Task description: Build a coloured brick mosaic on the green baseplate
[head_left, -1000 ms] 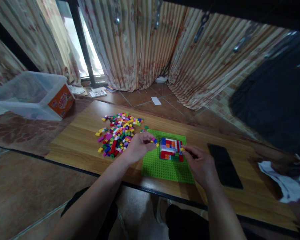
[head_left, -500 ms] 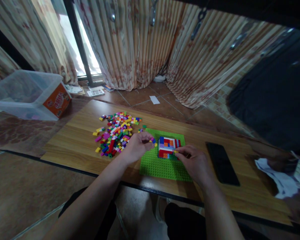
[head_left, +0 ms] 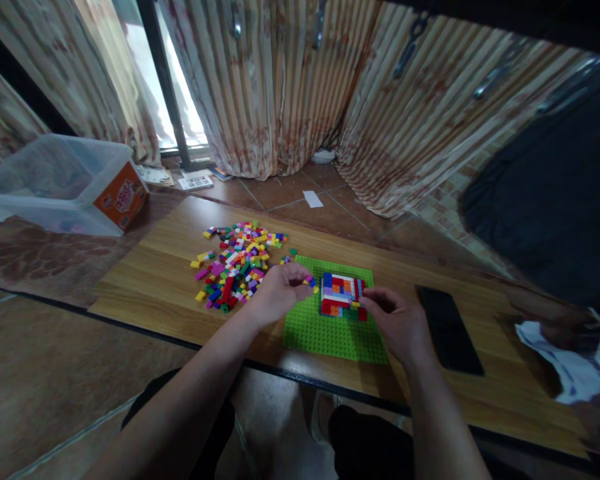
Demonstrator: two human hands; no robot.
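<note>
Between the thumb and fingertips of my left hand (head_left: 282, 291) are a few small toy bricks (head_left: 311, 283), purple, blue and yellow. They are held above the left part of a green studded baseplate (head_left: 330, 343). On the plate stands a low block of many-coloured bricks (head_left: 339, 285), mostly red, white, blue and orange. A small yellow brick (head_left: 355, 305) sits at its near right part. My right hand (head_left: 396, 321) is at the right edge of the block, thumb and forefinger slightly apart just beside the yellow brick, with nothing visible between them.
A heap of loose bricks (head_left: 237, 263) lies on the wooden tabletop (head_left: 150, 267) left of the plate. A black phone (head_left: 450, 330) is on the right, with crumpled white paper (head_left: 560, 363) farther right. Beyond the left end stands a clear plastic bin (head_left: 65, 187). Curtains hang behind.
My right thumb and forefinger have come off the yellow brick and moved slightly right, leaving it on the block. My left hand still holds its bricks. The whole view has shifted slightly.
</note>
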